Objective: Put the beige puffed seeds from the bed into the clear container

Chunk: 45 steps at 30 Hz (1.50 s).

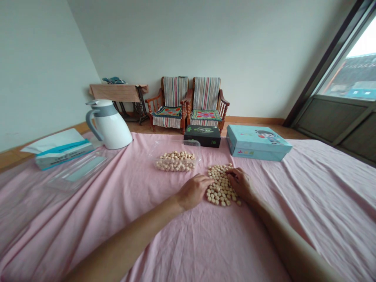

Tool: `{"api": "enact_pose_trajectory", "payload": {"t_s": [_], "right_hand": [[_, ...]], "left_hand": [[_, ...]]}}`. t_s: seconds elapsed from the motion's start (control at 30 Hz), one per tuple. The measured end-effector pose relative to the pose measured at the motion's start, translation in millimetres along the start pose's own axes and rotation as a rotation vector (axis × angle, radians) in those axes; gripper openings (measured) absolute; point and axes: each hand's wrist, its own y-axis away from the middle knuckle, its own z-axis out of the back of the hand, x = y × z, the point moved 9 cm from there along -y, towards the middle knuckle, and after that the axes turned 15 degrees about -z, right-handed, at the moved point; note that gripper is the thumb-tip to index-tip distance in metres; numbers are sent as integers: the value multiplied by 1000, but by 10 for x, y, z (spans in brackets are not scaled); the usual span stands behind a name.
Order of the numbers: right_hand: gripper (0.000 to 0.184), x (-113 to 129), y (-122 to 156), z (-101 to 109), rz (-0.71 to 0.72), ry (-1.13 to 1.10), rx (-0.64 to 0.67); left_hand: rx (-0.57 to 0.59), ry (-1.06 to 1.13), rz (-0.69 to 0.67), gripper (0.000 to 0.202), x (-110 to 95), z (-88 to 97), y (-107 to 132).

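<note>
Near the far left corner of the tablecloth [205, 243] lies a tissue pack [64, 152], a plastic lid [84, 168] before it. Rightward along the far edge stand a thermal jug [113, 127], a carton [202, 137] and a cardboard box [258, 143]. Before the carton, a plastic tub [155, 148] holds small round pieces [176, 161]; more lie right of it, between the left hand [192, 192] and right hand [241, 184].

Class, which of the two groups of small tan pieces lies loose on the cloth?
The spread-out group between left hand and right hand, on the pink cloth; the other group is in the clear container.
</note>
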Motion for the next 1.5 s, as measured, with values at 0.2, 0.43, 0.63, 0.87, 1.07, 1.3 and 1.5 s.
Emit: {"api": "enact_pose_trajectory", "payload": {"t_s": [0.2,0.43,0.63,0.87,1.07,1.3,1.5], "right_hand": [[23,32,10,13,4,9,3],[24,29,9,9,-6,14,7],[23,23,6,9,7,15,-5],[22,12,5,-1,11,8,-3],[22,-13,-13,-14,10,-3,3],[22,-12,-9,-10,12,8,-3],[23,3,1,-2,14,8,-9]], "left_hand": [[39,14,79,23,81,-92,47],[-255,-190,106,14,48,522,15],[-583,-473,217,26,152,1257,190],[85,67,-44,5,-156,191,-4],[203,196,31,11,-141,43,28],[248,177,2,22,-114,24,77],[-30,-31,96,17,32,516,0]]}}
